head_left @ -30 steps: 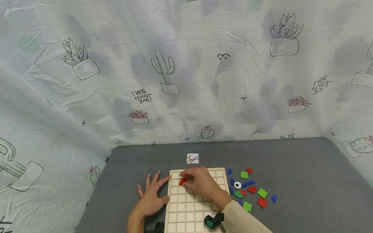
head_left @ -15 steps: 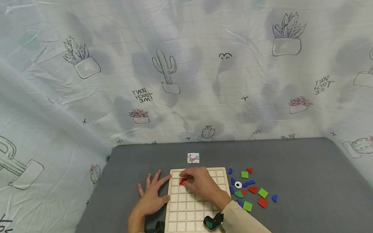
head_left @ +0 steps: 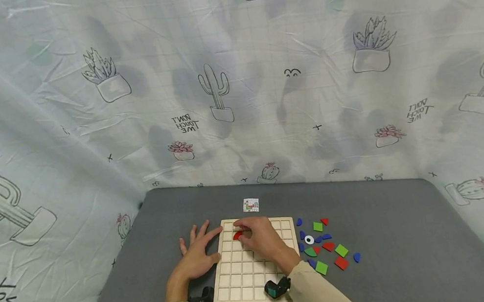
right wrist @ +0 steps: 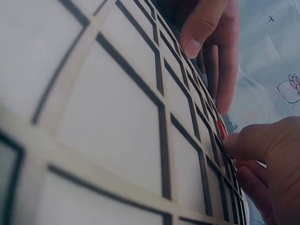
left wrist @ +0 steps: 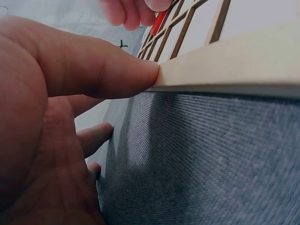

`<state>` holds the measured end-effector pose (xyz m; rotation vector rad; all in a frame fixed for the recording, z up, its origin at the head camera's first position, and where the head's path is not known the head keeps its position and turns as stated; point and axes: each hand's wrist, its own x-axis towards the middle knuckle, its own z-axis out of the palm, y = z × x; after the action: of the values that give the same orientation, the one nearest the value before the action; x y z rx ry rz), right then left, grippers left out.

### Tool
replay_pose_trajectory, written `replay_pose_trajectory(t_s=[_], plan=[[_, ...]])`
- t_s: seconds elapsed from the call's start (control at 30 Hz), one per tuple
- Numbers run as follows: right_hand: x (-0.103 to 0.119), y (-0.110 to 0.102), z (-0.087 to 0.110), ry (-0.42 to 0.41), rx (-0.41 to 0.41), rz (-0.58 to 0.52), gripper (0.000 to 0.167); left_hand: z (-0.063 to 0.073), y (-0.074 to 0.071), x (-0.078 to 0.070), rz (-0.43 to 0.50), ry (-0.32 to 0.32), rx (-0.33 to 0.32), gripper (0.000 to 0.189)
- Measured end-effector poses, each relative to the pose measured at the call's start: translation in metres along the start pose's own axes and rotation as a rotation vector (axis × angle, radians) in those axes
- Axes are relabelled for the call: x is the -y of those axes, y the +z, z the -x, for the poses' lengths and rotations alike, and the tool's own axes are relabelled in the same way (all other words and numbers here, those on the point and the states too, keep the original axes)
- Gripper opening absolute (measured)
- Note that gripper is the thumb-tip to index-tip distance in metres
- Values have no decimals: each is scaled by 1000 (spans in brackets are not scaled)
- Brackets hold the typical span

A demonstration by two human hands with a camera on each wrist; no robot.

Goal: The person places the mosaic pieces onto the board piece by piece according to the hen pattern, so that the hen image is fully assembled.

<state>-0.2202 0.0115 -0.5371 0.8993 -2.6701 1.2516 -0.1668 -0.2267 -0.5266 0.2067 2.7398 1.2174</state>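
A pale wooden grid board (head_left: 238, 279) with square cells lies on the grey table. Near its far left corner, a small red quarter-circle piece (head_left: 237, 235) sits among the cells. My right hand (head_left: 260, 237) pinches this red piece (right wrist: 221, 129) between thumb and fingers; its thumb (right wrist: 239, 143) shows right at the piece in the right wrist view. My left hand (head_left: 196, 256) lies at the board's left side with its fingers spread. Its thumb (left wrist: 126, 70) touches the board's edge (left wrist: 225, 70) in the left wrist view, and the forefinger reaches the far left corner.
Right of the board lie several loose pieces: green squares (head_left: 341, 250), a red square (head_left: 341, 262), blue pieces (head_left: 357, 257), red pieces (head_left: 328, 246) and a white disc (head_left: 309, 240) with a dark centre. A small patterned card (head_left: 250, 205) lies behind the board. A printed curtain (head_left: 262, 94) surrounds the table.
The head view has shifted very slightly. Both hands, the board and the red piece stay practically in place.
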Motion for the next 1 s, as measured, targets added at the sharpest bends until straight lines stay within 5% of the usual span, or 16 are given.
replay_pose_trajectory(t_s=[0.17, 0.33, 0.63, 1.0], plan=[[2, -8, 4, -22, -12, 12, 35, -1, 3, 3, 31, 37, -34, 70], [2, -23, 21, 15, 1, -65, 36, -1, 2, 0, 10, 4, -20, 70], [-9, -63, 77, 63, -52, -143, 43, -1, 2, -2, 16, 19, -33, 71], [-33, -121, 146, 134, -167, -91, 44, -1, 0, -4, -4, -11, -9, 73]])
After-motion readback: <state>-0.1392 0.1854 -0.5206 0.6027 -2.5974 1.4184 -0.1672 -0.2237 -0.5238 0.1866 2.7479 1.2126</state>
